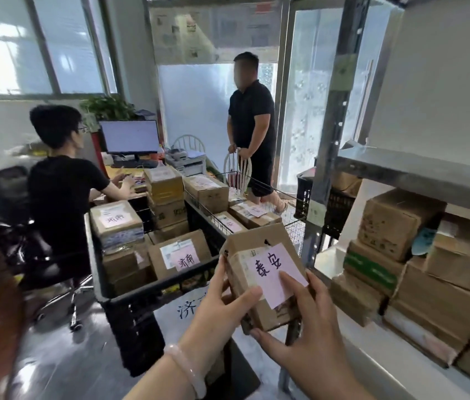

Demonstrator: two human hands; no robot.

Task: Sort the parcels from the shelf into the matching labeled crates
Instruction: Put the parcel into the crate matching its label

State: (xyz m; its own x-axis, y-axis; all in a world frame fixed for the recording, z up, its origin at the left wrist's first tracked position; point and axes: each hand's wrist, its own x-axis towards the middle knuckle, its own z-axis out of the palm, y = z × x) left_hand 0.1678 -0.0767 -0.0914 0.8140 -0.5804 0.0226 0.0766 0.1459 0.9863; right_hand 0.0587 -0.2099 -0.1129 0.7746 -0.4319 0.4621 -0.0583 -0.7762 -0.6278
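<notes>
The parcel (252, 241) is gripped by both hands. The left hand (225, 304) is curled round its left side, with the thumb laid across the top face. The right hand (303, 327) is closed on the near right corner, with the thumb pressed flat on the pink label (271, 267) and the fingertips hooked under the lower edge. The parcel is held in the air, tilted, above the near right corner of the black crate (152, 285) and just left of the shelf (401, 168).

The pink label is a rectangular paper slip on which 泰安 is handwritten in dark ink. A printed waybill is partly covered by it, and its text cannot be read. The parcel is a brown cardboard box.

The black crate is moulded plastic with a lattice wall. Cardboard boxes are stacked inside it. The front box (181, 255) and the rear left box (116, 223) carry pink slips marked 济南. On the white sheet (190, 308) fixed to the crate front, the character 济 is legible; the rest is hidden by the left hand.

Behind, a wire basket (294, 197) holds boxes with pink slips whose writing is too small to read. The shelf is grey metal with perforated uprights. Worn cardboard boxes are stacked on it, one with a green band (372, 268).

A pale, smooth bangle (187, 368) is worn on the left wrist.
</notes>
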